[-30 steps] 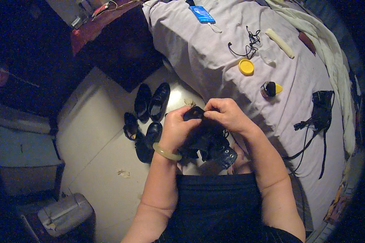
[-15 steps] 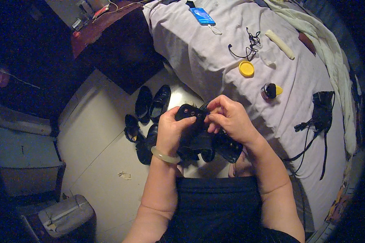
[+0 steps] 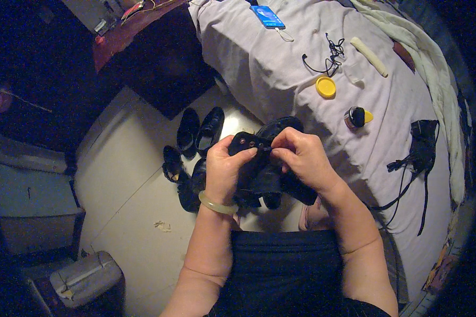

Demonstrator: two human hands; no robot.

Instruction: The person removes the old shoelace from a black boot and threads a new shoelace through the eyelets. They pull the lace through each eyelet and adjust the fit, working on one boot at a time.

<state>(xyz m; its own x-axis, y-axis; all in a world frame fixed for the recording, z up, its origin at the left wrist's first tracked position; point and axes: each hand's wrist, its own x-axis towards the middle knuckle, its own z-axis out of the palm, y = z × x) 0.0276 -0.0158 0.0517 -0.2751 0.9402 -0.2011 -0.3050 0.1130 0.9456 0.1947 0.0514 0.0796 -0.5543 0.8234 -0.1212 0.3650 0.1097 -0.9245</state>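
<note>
Over my lap, a black boot (image 3: 264, 179) is held up, its sole turned up toward the bed side. My left hand (image 3: 222, 161), with a pale bangle at the wrist, grips the boot's eyelet flap (image 3: 246, 141) between thumb and fingers. Metal eyelets show along that flap. Beside the eyelets, my right hand (image 3: 301, 153) is closed in a pinch at the flap's right end. Whatever lies between its fingertips is too dark and small to make out. Part of the boot is hidden behind both hands.
Several black shoes (image 3: 210, 129) stand on the tiled floor to the left. On the bed (image 3: 264, 68) lie a phone (image 3: 268, 17), black laces (image 3: 333, 55), a yellow lid (image 3: 326, 87), a small jar (image 3: 353, 118) and a black strappy item (image 3: 423, 142). A grey-lidded bin (image 3: 87, 277) stands lower left.
The boot has turned, so more of its sole shows above my right hand. My left hand keeps its grip on the flap; my right hand still pinches beside the eyelets.
</note>
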